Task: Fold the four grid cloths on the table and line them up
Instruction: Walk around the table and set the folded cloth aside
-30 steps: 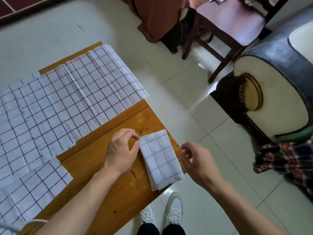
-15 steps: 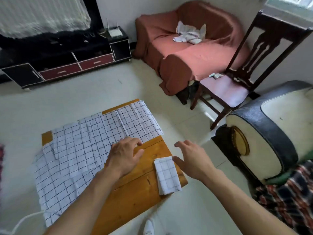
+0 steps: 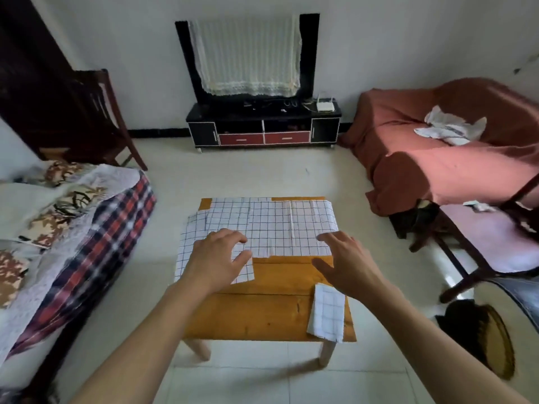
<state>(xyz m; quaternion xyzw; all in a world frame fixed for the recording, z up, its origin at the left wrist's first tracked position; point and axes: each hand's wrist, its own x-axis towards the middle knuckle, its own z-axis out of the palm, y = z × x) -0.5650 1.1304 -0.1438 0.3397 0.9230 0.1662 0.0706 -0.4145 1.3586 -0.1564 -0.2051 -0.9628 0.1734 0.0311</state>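
A small wooden table (image 3: 262,301) stands in the middle of the room. Unfolded white grid cloths (image 3: 280,228) overlap across its far half, one hanging over the left edge. One folded grid cloth (image 3: 327,312) lies at the table's near right corner. My left hand (image 3: 217,258) hovers over the near left part of the spread cloths, fingers loosely bent, holding nothing. My right hand (image 3: 347,258) is spread over the near right edge of the spread cloths, fingers straight. Whether either hand touches the cloth is unclear.
A bed with a plaid blanket (image 3: 87,243) lies close on the left. A red-covered sofa (image 3: 452,158) and a wooden chair (image 3: 490,243) are on the right. A TV stand (image 3: 262,123) is at the far wall. Tiled floor surrounds the table.
The view swung from the table's right corner to face the whole room. Both hands left the folded cloth and moved forward over the spread cloths.
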